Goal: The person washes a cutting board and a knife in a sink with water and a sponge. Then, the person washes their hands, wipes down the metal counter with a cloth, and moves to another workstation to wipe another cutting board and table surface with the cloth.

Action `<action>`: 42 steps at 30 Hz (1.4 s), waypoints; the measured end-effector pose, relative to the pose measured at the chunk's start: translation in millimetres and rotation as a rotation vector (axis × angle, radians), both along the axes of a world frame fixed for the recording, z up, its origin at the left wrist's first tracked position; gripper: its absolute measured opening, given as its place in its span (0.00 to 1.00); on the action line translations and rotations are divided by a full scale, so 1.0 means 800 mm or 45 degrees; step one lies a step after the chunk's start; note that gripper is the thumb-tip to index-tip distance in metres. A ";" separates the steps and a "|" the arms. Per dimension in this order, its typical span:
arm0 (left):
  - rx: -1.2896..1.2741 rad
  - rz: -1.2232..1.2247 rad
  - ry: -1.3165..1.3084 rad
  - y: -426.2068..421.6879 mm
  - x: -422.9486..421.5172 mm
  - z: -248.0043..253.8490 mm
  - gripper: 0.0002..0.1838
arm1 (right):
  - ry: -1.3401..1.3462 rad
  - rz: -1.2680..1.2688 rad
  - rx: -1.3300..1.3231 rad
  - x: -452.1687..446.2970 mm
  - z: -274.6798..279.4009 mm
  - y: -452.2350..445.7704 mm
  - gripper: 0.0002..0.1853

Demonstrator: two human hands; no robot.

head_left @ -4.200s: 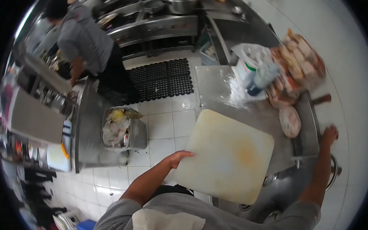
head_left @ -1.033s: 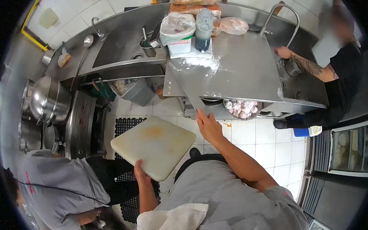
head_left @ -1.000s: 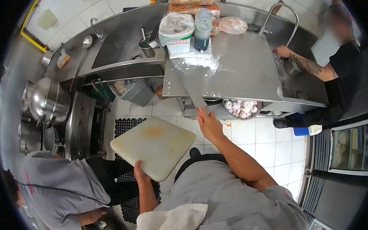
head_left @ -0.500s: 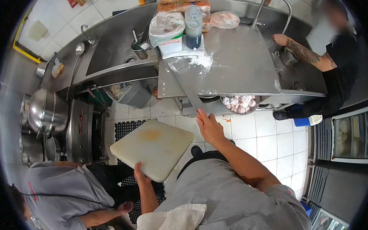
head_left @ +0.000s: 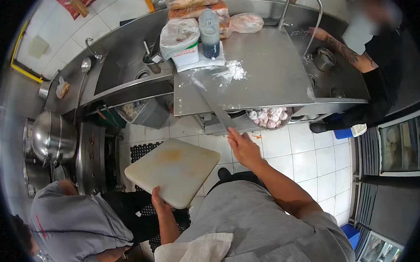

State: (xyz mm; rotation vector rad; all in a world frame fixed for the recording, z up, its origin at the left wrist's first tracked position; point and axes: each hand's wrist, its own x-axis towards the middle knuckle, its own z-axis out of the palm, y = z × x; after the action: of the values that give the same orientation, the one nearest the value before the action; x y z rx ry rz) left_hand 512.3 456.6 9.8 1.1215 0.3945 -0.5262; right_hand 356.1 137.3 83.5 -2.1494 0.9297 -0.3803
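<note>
Head view: right hand (head_left: 244,149), near 4 o'clock from frame centre, is clenched round the handle end of a long-bladed knife (head_left: 215,108); blade points to 11 o'clock, overlapping the steel counter (head_left: 269,63) in view, contact can't tell; left hand (head_left: 161,203) grips the cutting board (head_left: 173,171) by its lower edge, thumb on top, other fingers hidden beneath; board sits at 7 o'clock, tilted, apart from the knife; change: about four seconds ago the right hand was bare, reaching toward the wall, now it has the knife; so both hands are taken up, reads as carrying, not cutting; white powder (head_left: 233,71) lies on the counter toward 12 o'clock; bowl of pale pieces (head_left: 269,117) below its edge, between 2 and 3; co-worker's hand (head_left: 319,33) over the sink, between 1 and 2.
</note>
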 end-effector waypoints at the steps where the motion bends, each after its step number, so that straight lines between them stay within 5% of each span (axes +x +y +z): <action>1: -0.012 -0.003 0.014 -0.007 -0.002 0.011 0.25 | 0.053 0.020 -0.095 0.009 -0.006 0.000 0.19; 5: -0.027 0.002 0.037 -0.015 -0.009 0.023 0.24 | 0.315 -0.091 -0.137 0.021 -0.016 -0.034 0.20; 12: -0.084 0.020 0.051 -0.008 -0.005 0.008 0.24 | -0.302 -0.254 -0.013 -0.038 -0.036 -0.065 0.19; 20: -0.015 0.013 0.090 -0.025 -0.012 0.006 0.24 | 0.080 0.161 -0.173 -0.048 -0.026 -0.002 0.20; 23: 0.002 0.013 0.094 -0.031 -0.020 0.012 0.25 | 0.328 0.002 -0.327 -0.048 -0.039 -0.043 0.20; 27: -0.017 -0.016 0.028 -0.034 -0.026 0.009 0.25 | 0.054 -0.276 -0.207 -0.083 -0.024 -0.113 0.17; 36: 0.032 -0.041 0.024 -0.071 -0.046 0.027 0.27 | 0.228 0.115 -0.237 -0.082 -0.014 -0.069 0.20; 42: 0.008 -0.072 0.046 -0.081 -0.056 0.026 0.28 | 0.073 -0.223 -0.195 -0.161 -0.049 -0.162 0.18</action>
State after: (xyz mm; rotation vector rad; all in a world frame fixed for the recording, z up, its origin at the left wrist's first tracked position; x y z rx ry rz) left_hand 467.8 391.6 31.0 1.1328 0.3968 -0.5961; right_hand 227.0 8.0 44.1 -2.2336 1.1590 -0.4918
